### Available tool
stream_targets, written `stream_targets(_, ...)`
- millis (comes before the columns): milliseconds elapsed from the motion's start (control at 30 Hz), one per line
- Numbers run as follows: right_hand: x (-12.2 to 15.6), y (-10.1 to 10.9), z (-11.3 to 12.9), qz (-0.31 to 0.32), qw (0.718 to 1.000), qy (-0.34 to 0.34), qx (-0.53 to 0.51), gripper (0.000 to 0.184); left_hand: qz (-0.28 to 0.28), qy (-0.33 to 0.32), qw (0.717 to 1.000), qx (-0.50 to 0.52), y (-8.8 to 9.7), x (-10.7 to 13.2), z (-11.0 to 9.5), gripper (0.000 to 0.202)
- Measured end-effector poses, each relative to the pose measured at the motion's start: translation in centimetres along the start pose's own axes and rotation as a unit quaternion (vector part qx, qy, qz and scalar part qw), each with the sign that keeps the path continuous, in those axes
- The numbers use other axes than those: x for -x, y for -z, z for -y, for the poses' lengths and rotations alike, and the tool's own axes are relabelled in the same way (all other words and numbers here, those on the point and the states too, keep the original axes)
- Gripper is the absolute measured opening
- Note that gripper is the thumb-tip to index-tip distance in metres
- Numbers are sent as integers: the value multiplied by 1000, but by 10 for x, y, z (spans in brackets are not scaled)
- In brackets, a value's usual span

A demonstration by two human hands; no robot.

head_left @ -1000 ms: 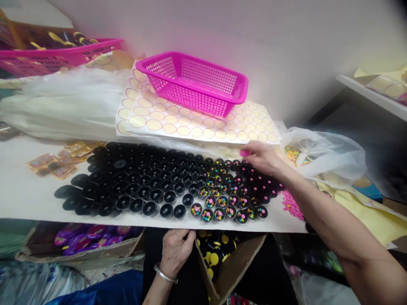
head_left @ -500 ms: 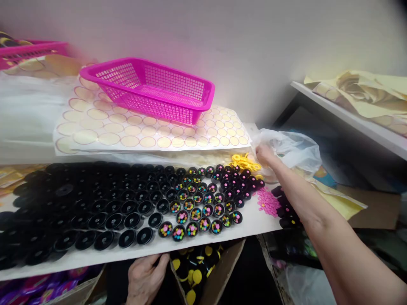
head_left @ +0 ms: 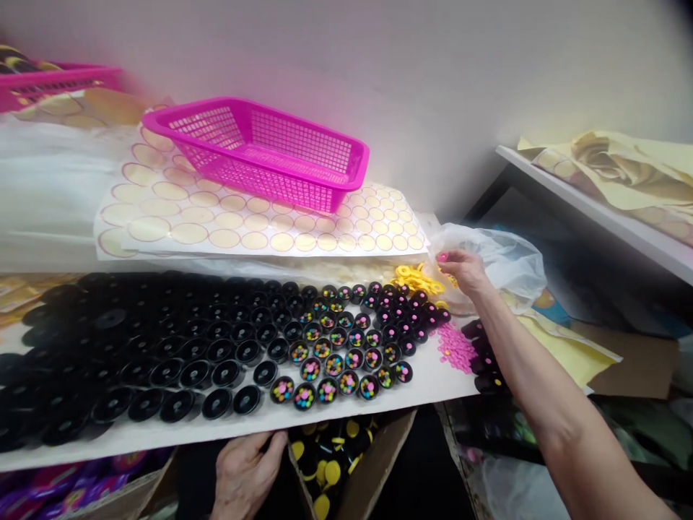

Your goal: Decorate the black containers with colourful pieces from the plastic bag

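Many small black round cups [head_left: 178, 347] cover a white board [head_left: 162, 433]; those toward the right [head_left: 336, 361] hold coloured beads. My right hand [head_left: 460, 269] hovers at the board's far right corner, fingers pinched on a small pink piece, beside a heap of yellow rings [head_left: 414, 278] and a clear plastic bag [head_left: 498, 263]. A pile of pink beads [head_left: 456, 347] lies just below it. My left hand [head_left: 246, 473] rests curled against the board's near edge, next to a cardboard box [head_left: 373, 462] of black and yellow parts.
A pink mesh basket [head_left: 260, 155] sits on sheets of round stickers [head_left: 260, 227] behind the cups. Another pink basket [head_left: 59, 76] is at far left. A shelf [head_left: 595, 206] with crumpled yellow paper is at right. Purple items fill a box [head_left: 81, 487] below.
My right hand left the bead-filled cups and reached right to the plastic bag, then drew slightly back holding a pink piece. The view swung right.
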State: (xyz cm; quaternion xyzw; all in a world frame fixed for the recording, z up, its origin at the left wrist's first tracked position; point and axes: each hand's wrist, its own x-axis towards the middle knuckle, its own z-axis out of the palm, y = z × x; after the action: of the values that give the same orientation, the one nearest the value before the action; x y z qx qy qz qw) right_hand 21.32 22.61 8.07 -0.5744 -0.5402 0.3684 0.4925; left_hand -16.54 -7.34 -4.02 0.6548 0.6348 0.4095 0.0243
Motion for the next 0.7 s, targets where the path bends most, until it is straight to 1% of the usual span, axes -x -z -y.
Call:
stream_targets(100, 29, -31, 30, 88, 996, 11, -22, 25, 16, 25, 1000, 0, 1, 2, -4, 29)
stream_targets(200, 64, -70, 62, 186, 982, 16, 2, 23, 28, 45, 999, 5, 3, 1, -9, 30)
stream_targets(300, 94, -109, 85, 299, 954, 21, 26, 23, 44, 65, 997, 0, 5, 1, -13, 33)
stream_targets(367, 107, -132, 91, 369, 928, 26, 40, 22, 49, 72, 996, 0, 5, 2, -13, 33)
stream_targets(433, 117, -152, 92, 428, 900, 54, 66, 18, 50, 74, 996, 7, 4, 3, -13, 32)
stream_targets(467, 120, -160, 92, 449, 885, 82, 89, 15, 51, 76, 996, 10, 4, 3, -12, 31)
stream_targets(533, 126, -175, 92, 470, 853, 165, 156, 12, 52, 78, 996, 13, 3, 4, -11, 29)
stream_targets(567, 129, -181, 93, 469, 833, 216, 200, 12, 53, 79, 995, 13, 3, 4, -11, 28)
stream_targets(633, 134, -191, 97, 454, 779, 316, 295, 15, 52, 81, 995, 10, 3, 5, -11, 28)
stream_targets(700, 140, -198, 100, 435, 716, 385, 386, 16, 51, 84, 995, 5, 3, 6, -12, 30)
